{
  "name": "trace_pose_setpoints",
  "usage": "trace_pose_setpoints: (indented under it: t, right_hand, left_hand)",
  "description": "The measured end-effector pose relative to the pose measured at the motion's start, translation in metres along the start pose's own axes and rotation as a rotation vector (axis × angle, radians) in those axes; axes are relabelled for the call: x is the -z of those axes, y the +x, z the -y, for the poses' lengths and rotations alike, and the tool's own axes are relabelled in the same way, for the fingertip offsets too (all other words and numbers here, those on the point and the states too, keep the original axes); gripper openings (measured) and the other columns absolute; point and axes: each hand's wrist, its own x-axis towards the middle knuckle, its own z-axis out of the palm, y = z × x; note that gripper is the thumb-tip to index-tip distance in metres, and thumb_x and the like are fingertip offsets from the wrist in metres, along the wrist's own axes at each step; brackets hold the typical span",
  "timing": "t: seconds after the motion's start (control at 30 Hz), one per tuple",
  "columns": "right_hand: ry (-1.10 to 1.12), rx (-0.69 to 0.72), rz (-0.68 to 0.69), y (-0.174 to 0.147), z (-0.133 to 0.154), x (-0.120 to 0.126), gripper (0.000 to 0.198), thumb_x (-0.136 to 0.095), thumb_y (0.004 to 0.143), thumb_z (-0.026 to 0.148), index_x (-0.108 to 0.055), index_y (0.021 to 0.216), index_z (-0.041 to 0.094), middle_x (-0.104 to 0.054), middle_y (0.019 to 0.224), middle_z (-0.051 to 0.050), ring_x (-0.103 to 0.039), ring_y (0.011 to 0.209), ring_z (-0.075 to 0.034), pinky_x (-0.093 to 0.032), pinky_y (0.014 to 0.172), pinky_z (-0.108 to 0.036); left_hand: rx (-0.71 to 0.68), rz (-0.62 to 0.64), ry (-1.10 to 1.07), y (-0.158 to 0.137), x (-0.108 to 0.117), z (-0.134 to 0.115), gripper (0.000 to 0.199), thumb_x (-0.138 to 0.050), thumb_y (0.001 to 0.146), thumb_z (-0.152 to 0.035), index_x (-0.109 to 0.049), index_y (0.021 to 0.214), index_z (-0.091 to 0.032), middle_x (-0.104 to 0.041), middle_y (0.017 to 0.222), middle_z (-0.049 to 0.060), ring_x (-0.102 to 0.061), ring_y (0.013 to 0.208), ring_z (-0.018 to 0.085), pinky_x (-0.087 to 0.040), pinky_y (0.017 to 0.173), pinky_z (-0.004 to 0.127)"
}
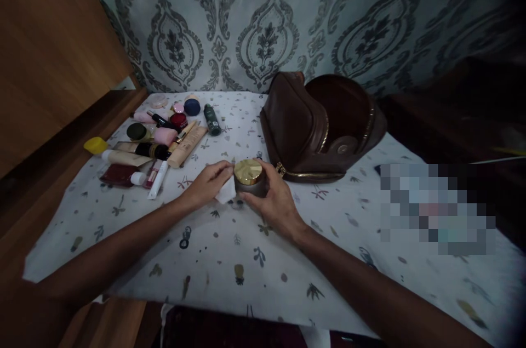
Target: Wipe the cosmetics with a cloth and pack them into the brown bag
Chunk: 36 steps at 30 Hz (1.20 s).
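Observation:
A dark, round cosmetic jar (249,177) with a shiny gold lid is held over the middle of the table. My right hand (277,200) wraps around its right side, thumb at the front and fingers behind. At the jar's left side, my left hand (211,182) pinches a white wipe (226,192), pressed close to the jar. Just behind the right hand sits a brown leather bag (296,118), its zipped top open and its inside dark.
Several cosmetics lie at the left, among them a beige tube (187,146), a dark green bottle (211,119) and a red-brown bottle (121,175) with a white cap. A blurred-out patch (435,208) covers something at right. Patterned wall (267,24) stands behind; wooden panel (53,35) at left.

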Motion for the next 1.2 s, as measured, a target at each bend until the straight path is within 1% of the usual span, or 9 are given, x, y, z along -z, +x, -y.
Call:
trace_pose_setpoints:
  t: [0.1, 0.17, 0.37, 0.5, 0.67, 0.77, 0.87, 0.97, 1.2]
  right_hand:
    - [0.010, -0.026, -0.013, 0.002, 0.001, 0.002, 0.065, -0.074, 0.071, 0.031, -0.050, 0.131, 0.020, -0.062, 0.127, -0.012, -0.059, 0.117, -0.030, -0.046, 0.103, -0.047]
    - [-0.008, -0.032, -0.007, 0.003, 0.004, 0.004, 0.060, -0.072, 0.072, 0.032, -0.053, 0.127, 0.020, -0.065, 0.122, -0.011, -0.062, 0.112, -0.029, -0.048, 0.099, -0.046]
    - [0.028, -0.057, -0.006, 0.003, 0.011, 0.006, 0.045, -0.072, 0.072, 0.036, -0.059, 0.113, 0.021, -0.069, 0.107, -0.007, -0.064, 0.099, -0.027, -0.051, 0.090, -0.042]
    - [0.139, -0.120, 0.007, 0.004, 0.014, 0.008, 0.044, -0.074, 0.072, 0.040, -0.060, 0.108, 0.020, -0.069, 0.102, -0.006, -0.064, 0.095, -0.025, -0.051, 0.087, -0.039]
    - [0.311, -0.183, 0.076, 0.004, 0.016, 0.007, 0.041, -0.075, 0.070, 0.039, -0.058, 0.102, 0.020, -0.067, 0.095, -0.004, -0.063, 0.087, -0.021, -0.051, 0.082, -0.036]
    - [0.383, -0.203, 0.112, 0.003, 0.016, 0.005, 0.049, -0.076, 0.069, 0.035, -0.056, 0.111, 0.021, -0.066, 0.099, -0.004, -0.064, 0.092, -0.021, -0.051, 0.086, -0.037]
    - [0.358, -0.148, 0.107, 0.001, 0.017, 0.004, 0.060, -0.075, 0.071, 0.032, -0.052, 0.126, 0.024, -0.065, 0.113, -0.006, -0.064, 0.102, -0.022, -0.050, 0.094, -0.039]
    - [0.240, -0.046, 0.090, -0.001, 0.019, 0.007, 0.051, -0.072, 0.075, 0.031, -0.055, 0.124, 0.026, -0.063, 0.122, -0.006, -0.062, 0.109, -0.023, -0.048, 0.098, -0.041]
    - [-0.092, 0.164, 0.027, -0.010, 0.014, 0.021, 0.047, -0.076, 0.076, 0.033, -0.057, 0.118, 0.024, -0.063, 0.114, -0.009, -0.060, 0.107, -0.028, -0.051, 0.093, -0.045]
  left_hand:
    - [-0.163, 0.005, 0.152, -0.005, -0.002, -0.003, 0.035, -0.046, 0.094, -0.041, -0.065, 0.110, -0.016, -0.070, 0.103, 0.007, -0.063, 0.096, 0.021, -0.049, 0.087, 0.033]
    - [-0.237, 0.015, 0.227, -0.008, -0.002, -0.003, 0.038, -0.045, 0.095, -0.037, -0.062, 0.121, -0.016, -0.066, 0.113, 0.010, -0.061, 0.105, 0.023, -0.046, 0.095, 0.036]
    - [-0.382, 0.027, 0.412, -0.011, 0.001, 0.000, 0.047, -0.041, 0.095, -0.029, -0.051, 0.138, -0.014, -0.060, 0.101, 0.008, -0.060, 0.091, 0.021, -0.049, 0.086, 0.034]
    - [-0.356, -0.003, 0.386, -0.015, 0.002, -0.007, 0.050, -0.043, 0.095, -0.032, -0.040, 0.142, -0.015, -0.063, 0.103, 0.008, -0.061, 0.091, 0.021, -0.050, 0.081, 0.033]
    - [-0.409, -0.215, 0.369, -0.014, 0.005, -0.010, 0.029, -0.057, 0.090, -0.031, -0.053, 0.115, -0.018, -0.064, 0.097, 0.004, -0.061, 0.085, 0.018, -0.048, 0.075, 0.029]
    - [-0.491, -0.230, 0.431, -0.012, 0.007, -0.008, 0.019, -0.056, 0.090, -0.027, -0.058, 0.107, -0.019, -0.064, 0.095, 0.003, -0.061, 0.086, 0.018, -0.048, 0.077, 0.029]
    - [-0.586, -0.225, 0.491, -0.011, 0.007, -0.007, 0.018, -0.053, 0.093, -0.023, -0.059, 0.109, -0.019, -0.063, 0.097, 0.004, -0.061, 0.093, 0.019, -0.049, 0.082, 0.032]
    - [-0.687, -0.215, 0.527, -0.014, 0.006, -0.007, 0.019, -0.052, 0.095, -0.021, -0.060, 0.112, -0.020, -0.060, 0.100, 0.005, -0.060, 0.096, 0.019, -0.050, 0.085, 0.033]
    - [-0.948, -0.173, 0.714, -0.024, -0.004, -0.011, 0.034, -0.045, 0.098, -0.017, -0.052, 0.131, -0.015, -0.057, 0.108, 0.013, -0.059, 0.102, 0.021, -0.054, 0.084, 0.033]
